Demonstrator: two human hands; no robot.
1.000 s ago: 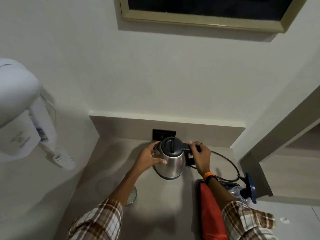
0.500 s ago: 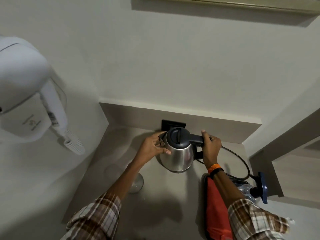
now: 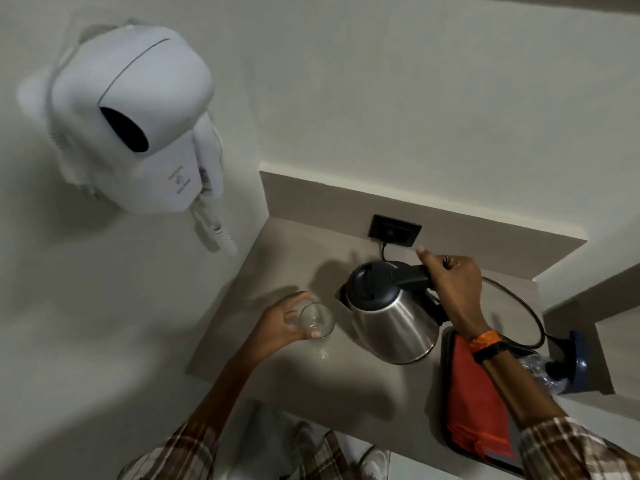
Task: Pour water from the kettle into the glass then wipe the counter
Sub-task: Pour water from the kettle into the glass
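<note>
2 hands are busy over the grey table (image 3: 349, 386) tucked into this wall corner. The right hand (image 3: 453, 289) has its grip clenched around the black handle of the steel kettle (image 3: 391, 313), thumb sticking up toward the back wall. The kettle is tilted, spout leaning toward the table's left edge, its black lid shut; whether its base touches the table I cannot tell. The left hand (image 3: 280, 327) has its grip wrapped around a clear glass (image 3: 316, 319), held just beside the kettle's spout, mouth up and nearly upright. It looks blurred, and I cannot tell if any water is in it. A pale wet-looking mark shows on the table just below the glass.

At the back edge a black wall socket (image 3: 395, 230) sits in the low upstand, with a black cord (image 3: 519, 306) looping from behind the kettle toward the table's right edge. Near the front right corner lies a black tray (image 3: 446, 393) with an orange-red cloth (image 3: 478, 400) in it, partly under the right forearm, which wears an orange band (image 3: 485, 338) and a black one beside it. A clear plastic bottle (image 3: 540, 370) lies at the right edge by a blue fitting (image 3: 578, 358). Both sleeves are plaid. A white wall-mounted hair dryer (image 3: 138, 126) hangs on the left wall, well apart from the kettle.
</note>
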